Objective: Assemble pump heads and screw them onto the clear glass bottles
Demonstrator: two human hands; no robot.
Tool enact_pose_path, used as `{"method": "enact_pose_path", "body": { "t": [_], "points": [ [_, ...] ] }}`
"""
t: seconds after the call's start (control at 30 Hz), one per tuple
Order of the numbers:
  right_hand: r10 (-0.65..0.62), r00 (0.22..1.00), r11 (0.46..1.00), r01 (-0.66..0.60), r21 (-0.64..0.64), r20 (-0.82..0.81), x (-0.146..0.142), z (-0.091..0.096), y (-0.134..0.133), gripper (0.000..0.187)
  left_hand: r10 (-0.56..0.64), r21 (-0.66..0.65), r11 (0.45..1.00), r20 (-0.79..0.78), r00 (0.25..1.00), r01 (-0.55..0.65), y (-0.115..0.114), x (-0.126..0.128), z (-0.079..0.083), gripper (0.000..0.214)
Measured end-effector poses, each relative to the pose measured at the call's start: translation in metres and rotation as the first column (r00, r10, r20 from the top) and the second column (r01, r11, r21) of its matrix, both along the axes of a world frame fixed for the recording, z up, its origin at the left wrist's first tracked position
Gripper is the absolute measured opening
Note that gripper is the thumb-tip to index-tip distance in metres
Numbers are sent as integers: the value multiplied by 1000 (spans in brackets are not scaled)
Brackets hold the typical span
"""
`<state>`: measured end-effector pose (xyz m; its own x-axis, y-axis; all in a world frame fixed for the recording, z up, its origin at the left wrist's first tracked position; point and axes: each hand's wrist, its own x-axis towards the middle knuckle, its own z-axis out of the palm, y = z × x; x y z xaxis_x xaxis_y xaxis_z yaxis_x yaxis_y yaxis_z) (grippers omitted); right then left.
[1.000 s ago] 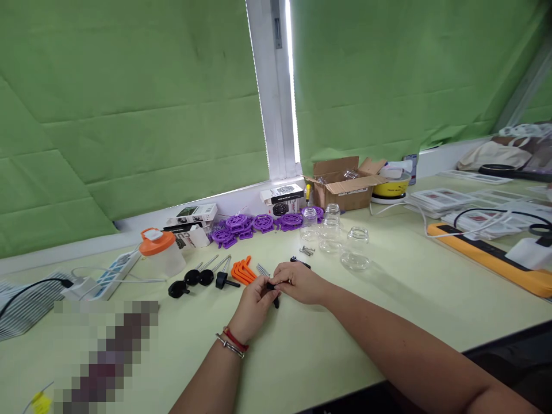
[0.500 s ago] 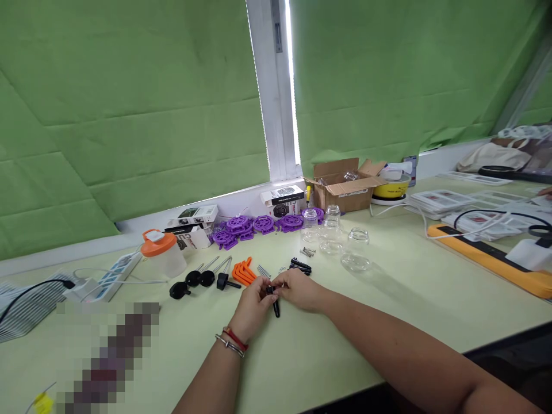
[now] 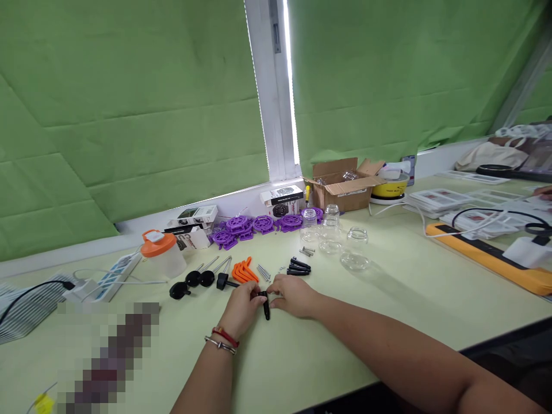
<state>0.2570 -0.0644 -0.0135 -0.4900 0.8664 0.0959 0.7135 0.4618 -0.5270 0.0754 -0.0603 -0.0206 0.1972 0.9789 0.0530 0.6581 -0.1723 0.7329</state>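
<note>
My left hand (image 3: pixel 240 310) and my right hand (image 3: pixel 292 295) meet over the pale green table (image 3: pixel 388 299). Both pinch a small black plastic part (image 3: pixel 265 305) that points down toward me. Just beyond my fingers lie orange hook-shaped pieces (image 3: pixel 244 271), a few metal pins (image 3: pixel 263 271), more small black pieces (image 3: pixel 298 267) and a little spring (image 3: pixel 306 251). Left of these lie black knobs with metal stems (image 3: pixel 199 278).
Three clear glass jars (image 3: pixel 340 238) stand behind the parts. Purple gear-like discs (image 3: pixel 254 224), small boxes (image 3: pixel 282 200) and an open cardboard box (image 3: pixel 342 184) line the window sill. An orange-lidded container (image 3: pixel 160 253) and power strip (image 3: pixel 110 275) sit left; an orange tray (image 3: pixel 487 256) right.
Both hands have drawn nearer to me and slightly left with the black part. The small black pieces that my right hand hid now show on the table.
</note>
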Motion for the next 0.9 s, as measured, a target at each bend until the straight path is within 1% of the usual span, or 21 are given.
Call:
{"method": "enact_pose_path", "body": {
  "t": [0.23,0.47,0.57,0.63,0.7,0.77,0.83,0.9],
  "points": [
    [19,991,994,-33,107,129,-6,-1,-5,28,-4,27,1000,-78,997,6,1,-7,4,9],
    [82,972,989,-107,104,222,-15,1,-11,26,28,69,997,-149,988,-18,4,-17,7,13],
    [83,968,988,-112,110,239,-15,0,-9,24,40,85,996,-176,984,-25,7,-24,5,12],
    [18,971,990,-51,134,239,-8,0,-4,19,43,88,996,-193,980,-26,8,-27,4,12],
    [-120,970,983,85,164,214,4,2,4,14,42,89,996,-212,976,-24,9,-30,4,12],
    [-264,950,959,240,149,168,18,5,12,11,42,91,996,-234,971,-21,10,-33,4,12],
    [-320,933,944,300,137,163,31,8,18,11,50,95,995,-256,965,-26,11,-37,5,13],
    [-351,921,935,333,124,168,38,9,21,9,61,99,994,-277,959,-35,11,-41,6,13]
  ]
}}
